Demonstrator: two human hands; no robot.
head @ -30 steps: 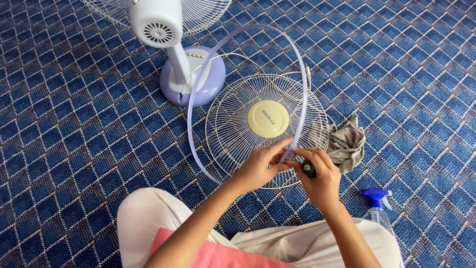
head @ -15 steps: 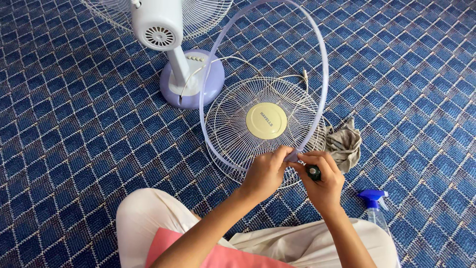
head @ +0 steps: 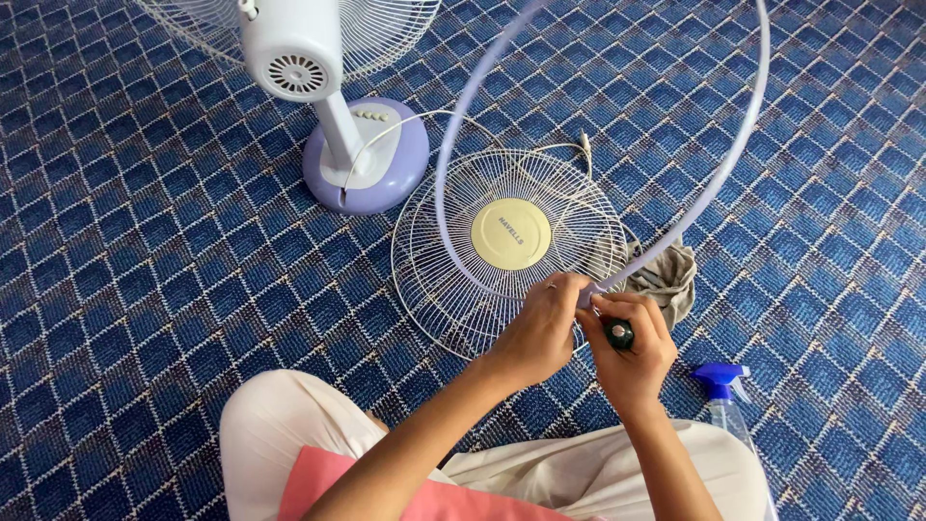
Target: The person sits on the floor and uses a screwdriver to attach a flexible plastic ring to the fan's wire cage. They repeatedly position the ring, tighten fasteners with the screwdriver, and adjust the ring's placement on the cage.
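Note:
My left hand (head: 542, 330) pinches the lower end of a pale lilac plastic guard ring (head: 735, 154), which stands raised toward the camera. My right hand (head: 629, 340) is closed around a screwdriver with a dark green handle (head: 618, 334), its tip at the ring's joint beside my left fingers. Beneath both hands a white wire fan grille (head: 453, 280) with a cream round centre cap (head: 511, 233) lies flat on the blue patterned carpet. The joint itself is hidden by my fingers.
A white and lilac pedestal fan (head: 323, 77) stands at the top left on its round base (head: 381, 159), its cord (head: 540, 147) looping behind the grille. A grey rag (head: 666, 275) lies right of the grille. A blue-topped spray bottle (head: 725, 396) stands near my right knee.
The lilac ring has swung up from the grille and over to the right, closer to the camera. Both hands have stayed together at its lower end.

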